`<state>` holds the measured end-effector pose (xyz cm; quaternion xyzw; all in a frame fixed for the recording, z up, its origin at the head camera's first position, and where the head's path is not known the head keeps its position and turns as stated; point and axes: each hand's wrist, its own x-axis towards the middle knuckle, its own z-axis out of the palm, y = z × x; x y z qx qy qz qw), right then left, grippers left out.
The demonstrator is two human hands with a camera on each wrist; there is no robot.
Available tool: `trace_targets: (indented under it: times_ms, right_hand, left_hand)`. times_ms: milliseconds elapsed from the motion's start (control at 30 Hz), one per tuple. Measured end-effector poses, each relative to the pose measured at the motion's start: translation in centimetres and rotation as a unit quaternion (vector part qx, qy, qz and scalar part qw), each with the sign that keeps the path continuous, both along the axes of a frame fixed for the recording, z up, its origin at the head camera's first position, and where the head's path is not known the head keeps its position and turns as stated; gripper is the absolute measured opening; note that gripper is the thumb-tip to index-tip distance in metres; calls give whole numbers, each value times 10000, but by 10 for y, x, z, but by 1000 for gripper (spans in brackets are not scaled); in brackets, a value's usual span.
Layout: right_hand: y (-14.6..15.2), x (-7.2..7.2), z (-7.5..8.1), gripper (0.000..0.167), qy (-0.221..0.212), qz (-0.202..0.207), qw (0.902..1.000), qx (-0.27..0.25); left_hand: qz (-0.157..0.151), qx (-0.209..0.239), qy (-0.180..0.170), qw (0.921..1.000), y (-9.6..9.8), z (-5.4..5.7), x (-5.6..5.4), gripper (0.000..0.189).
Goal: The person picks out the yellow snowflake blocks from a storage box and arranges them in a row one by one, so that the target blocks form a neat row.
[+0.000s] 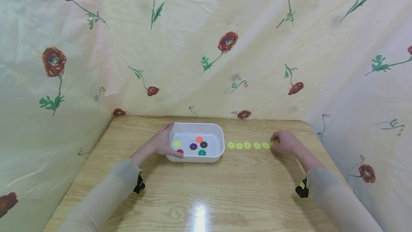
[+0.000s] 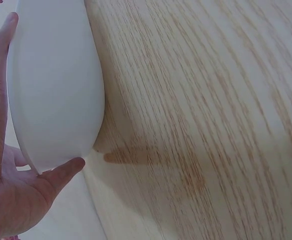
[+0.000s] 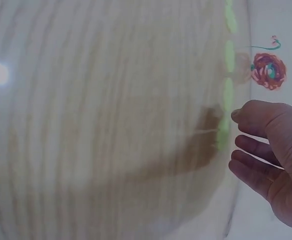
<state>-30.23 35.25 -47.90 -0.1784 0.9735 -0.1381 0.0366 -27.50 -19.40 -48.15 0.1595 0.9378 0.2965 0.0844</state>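
Observation:
A white plastic tray (image 1: 196, 159) stands left of the middle of the table. My left hand (image 1: 162, 140) grips its left end, thumb along the front rim and fingers at the back. In the left wrist view, the left hand (image 2: 23, 195) spans the tray's pale outer wall (image 2: 60, 85). To the right of the tray runs a row of several yellow-green flower-shaped plastic discs (image 1: 247, 145). My right hand (image 1: 284, 142) is at the row's right end, partly hiding the last disc. In the right wrist view, the right hand (image 3: 271, 155) has loosely bent fingers beside the discs (image 3: 223, 132), nothing visible between them.
Inside the tray lie loose flower discs: orange (image 1: 199, 139), purple (image 1: 193, 146), dark brown (image 1: 204, 145), green (image 1: 202, 152), red (image 1: 180, 151) and yellow-green (image 1: 176, 143). A flower-printed cloth (image 1: 193, 63) hangs behind and beside the wooden table (image 1: 225, 192).

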Motion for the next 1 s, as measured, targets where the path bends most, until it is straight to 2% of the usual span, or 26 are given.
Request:
trace_targets:
  times_ms: [267, 567, 800, 1000]
  right_hand:
    - [-13, -13, 17, 22, 297, 153, 9994, -87]
    - [-49, -19, 39, 22, 539, 421, 9975, 174]
    - [-81, -26, 54, 22, 674, 677, 9953, 119]
    - [-103, -35, 61, 22, 752, 818, 9938, 45]
  left_hand:
    - [19, 36, -15, 10000, 0, 3, 2, 147]
    - [57, 1, -25, 10000, 0, -1, -1, 147]
    - [33, -12, 14, 10000, 1, 1, -1, 147]
    - [11, -3, 19, 10000, 2, 2, 0, 146]
